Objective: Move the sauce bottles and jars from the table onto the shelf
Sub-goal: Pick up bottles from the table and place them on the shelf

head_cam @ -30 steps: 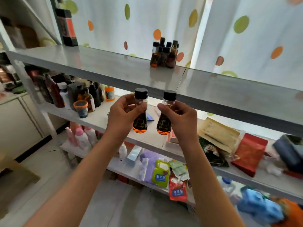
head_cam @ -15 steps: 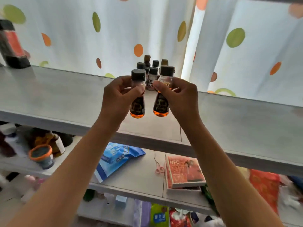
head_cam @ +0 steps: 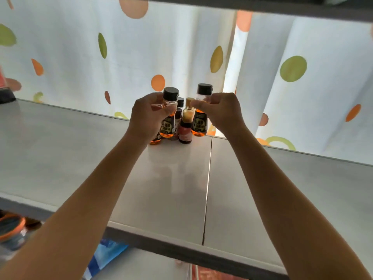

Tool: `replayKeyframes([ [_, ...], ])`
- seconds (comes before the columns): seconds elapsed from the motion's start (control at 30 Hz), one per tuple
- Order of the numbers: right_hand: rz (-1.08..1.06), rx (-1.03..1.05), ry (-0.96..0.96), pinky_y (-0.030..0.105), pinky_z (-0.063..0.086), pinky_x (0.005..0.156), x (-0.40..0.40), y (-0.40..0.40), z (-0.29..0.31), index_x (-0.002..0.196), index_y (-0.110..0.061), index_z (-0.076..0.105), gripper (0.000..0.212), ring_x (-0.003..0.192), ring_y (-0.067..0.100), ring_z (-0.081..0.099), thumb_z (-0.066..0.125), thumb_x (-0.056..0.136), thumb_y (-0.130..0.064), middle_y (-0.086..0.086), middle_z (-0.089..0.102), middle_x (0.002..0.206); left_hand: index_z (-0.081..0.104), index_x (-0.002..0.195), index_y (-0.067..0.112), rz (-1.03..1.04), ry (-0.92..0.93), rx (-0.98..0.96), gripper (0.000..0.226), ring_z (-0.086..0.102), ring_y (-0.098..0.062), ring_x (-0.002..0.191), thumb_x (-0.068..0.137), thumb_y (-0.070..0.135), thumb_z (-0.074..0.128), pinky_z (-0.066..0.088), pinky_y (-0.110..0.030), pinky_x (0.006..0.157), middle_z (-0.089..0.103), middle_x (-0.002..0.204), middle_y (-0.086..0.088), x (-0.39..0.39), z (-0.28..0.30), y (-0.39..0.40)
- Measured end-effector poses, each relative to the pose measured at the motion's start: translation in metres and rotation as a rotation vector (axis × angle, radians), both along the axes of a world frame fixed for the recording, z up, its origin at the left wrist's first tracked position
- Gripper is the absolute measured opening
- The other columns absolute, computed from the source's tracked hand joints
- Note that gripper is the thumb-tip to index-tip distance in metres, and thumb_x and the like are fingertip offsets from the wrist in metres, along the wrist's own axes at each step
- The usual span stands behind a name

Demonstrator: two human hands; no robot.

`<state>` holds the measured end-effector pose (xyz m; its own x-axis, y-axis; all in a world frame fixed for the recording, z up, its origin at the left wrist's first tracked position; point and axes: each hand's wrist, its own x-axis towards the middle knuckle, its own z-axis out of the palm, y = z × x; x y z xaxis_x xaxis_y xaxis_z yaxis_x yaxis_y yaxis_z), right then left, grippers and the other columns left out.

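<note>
1. Head view, my hands: my left hand (head_cam: pixel 149 116) grips one small amber sauce bottle (head_cam: pixel 168 118), fingers curled round its shoulder just under the black cap. My right hand (head_cam: pixel 220 112) pinches a second amber bottle (head_cam: pixel 199 120) the same way, high on the neck. I hold them high, I judge, so the bases stay free to meet the shelf and my knuckles stay out of the cluster.

2. Head view, where the bottles are: both are upright at the far side of the grey shelf (head_cam: pixel 80 158), close to the spotted curtain (head_cam: pixel 181 47). I cannot tell whether their bases already touch the shelf.

3. Head view, the group: between my two bottles stands a pink-labelled bottle (head_cam: pixel 185 130) with a pale neck, and more dark caps show behind it. A small amber bottle (head_cam: pixel 155 140) sits low by my left wrist. I bring mine in on either side, probably to keep the group tight.

4. Head view, the risk: the bottles are narrow and packed, so a nudge could topple the middle one. I would set mine down straight, then let go.
</note>
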<state>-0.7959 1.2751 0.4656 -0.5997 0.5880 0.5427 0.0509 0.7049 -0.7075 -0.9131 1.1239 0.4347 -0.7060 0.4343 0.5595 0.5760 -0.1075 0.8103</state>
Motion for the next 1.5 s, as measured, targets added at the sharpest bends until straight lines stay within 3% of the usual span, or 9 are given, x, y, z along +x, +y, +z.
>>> replayKeyframes([
  [0.1,0.015,0.012,0.030,0.044,0.053,0.071,-0.005,0.007,0.008,0.072,0.006,0.068,0.053,0.066,0.037,0.060,0.081,0.078,-0.045,0.024,0.065,0.070,0.063,0.118,0.018,0.114,0.073,-0.044,0.037,0.068,-0.013,0.088,0.083,0.021,0.076,0.055,-0.029,0.082,0.069,0.097,0.005,-0.004,0.003,0.013],
  [0.3,0.000,0.047,-0.007,0.046,0.055,0.072,-0.008,0.014,0.014,0.073,0.004,0.071,0.050,0.066,0.033,0.065,0.080,0.080,-0.045,0.017,0.068,0.069,0.063,0.123,0.017,0.254,0.207,-0.146,0.035,0.065,-0.021,0.100,0.089,0.023,0.069,0.051,-0.041,0.091,0.070,0.110,-0.001,0.003,-0.011,0.035],
  [0.47,-0.014,-0.035,-0.028,0.049,0.060,0.077,-0.013,0.017,0.014,0.080,0.001,0.073,0.049,0.076,0.028,0.071,0.081,0.078,-0.047,0.015,0.073,0.081,0.064,0.120,0.012,0.374,0.234,-0.100,0.032,0.062,-0.019,0.101,0.089,0.015,0.069,0.039,-0.019,0.082,0.068,0.110,-0.005,0.008,-0.030,0.045],
  [0.63,-0.032,-0.031,-0.064,0.047,0.056,0.076,-0.017,0.021,0.007,0.077,0.007,0.068,0.058,0.076,0.038,0.067,0.083,0.075,-0.049,0.023,0.069,0.078,0.064,0.120,0.009,0.393,0.266,-0.165,0.030,0.062,-0.022,0.100,0.090,0.014,0.068,0.040,-0.022,0.080,0.068,0.109,-0.008,0.001,-0.039,0.047],
  [0.77,-0.026,-0.020,-0.088,0.045,0.056,0.068,-0.021,0.019,0.000,0.073,0.005,0.067,0.055,0.061,0.035,0.062,0.083,0.076,-0.047,0.022,0.069,0.072,0.062,0.120,0.010,0.397,0.233,-0.197,0.031,0.063,-0.024,0.103,0.090,0.015,0.068,0.047,-0.029,0.085,0.069,0.113,-0.007,-0.004,-0.045,0.050],
  [0.87,-0.012,-0.044,-0.127,0.049,0.058,0.068,-0.025,0.016,-0.007,0.077,0.006,0.066,0.053,0.068,0.037,0.068,0.084,0.075,-0.043,0.021,0.071,0.075,0.059,0.123,0.009,0.444,0.252,-0.196,0.036,0.063,-0.025,0.104,0.089,0.015,0.069,0.040,-0.024,0.084,0.068,0.114,-0.009,-0.004,-0.047,0.050],
  [1.03,-0.013,-0.092,-0.161,0.049,0.060,0.075,-0.030,0.012,-0.013,0.070,-0.003,0.067,0.044,0.068,0.029,0.072,0.086,0.073,-0.043,0.011,0.072,0.069,0.057,0.129,0.007,0.528,0.361,-0.273,0.046,0.063,-0.028,0.102,0.086,0.015,0.072,0.047,-0.031,0.083,0.064,0.112,-0.013,-0.005,-0.047,0.048],
  [1.3,0.026,-0.155,-0.125,0.048,0.060,0.073,-0.035,0.003,-0.025,0.064,-0.016,0.066,0.029,0.063,0.023,0.073,0.087,0.073,-0.034,0.006,0.072,0.065,0.052,0.131,0.007,0.524,0.336,-0.266,0.054,0.063,-0.029,0.103,0.084,0.015,0.075,0.049,-0.034,0.086,0.062,0.117,-0.012,-0.004,-0.046,0.046],
  [1.5,0.038,-0.121,-0.104,0.045,0.061,0.072,-0.041,-0.004,-0.040,0.062,-0.025,0.064,0.027,0.066,0.019,0.072,0.087,0.074,-0.032,0.001,0.073,0.070,0.051,0.123,0.010,0.487,0.303,-0.225,0.046,0.063,-0.023,0.090,0.083,0.005,0.073,0.043,-0.026,0.078,0.063,0.101,-0.007,-0.001,-0.044,0.043],
])
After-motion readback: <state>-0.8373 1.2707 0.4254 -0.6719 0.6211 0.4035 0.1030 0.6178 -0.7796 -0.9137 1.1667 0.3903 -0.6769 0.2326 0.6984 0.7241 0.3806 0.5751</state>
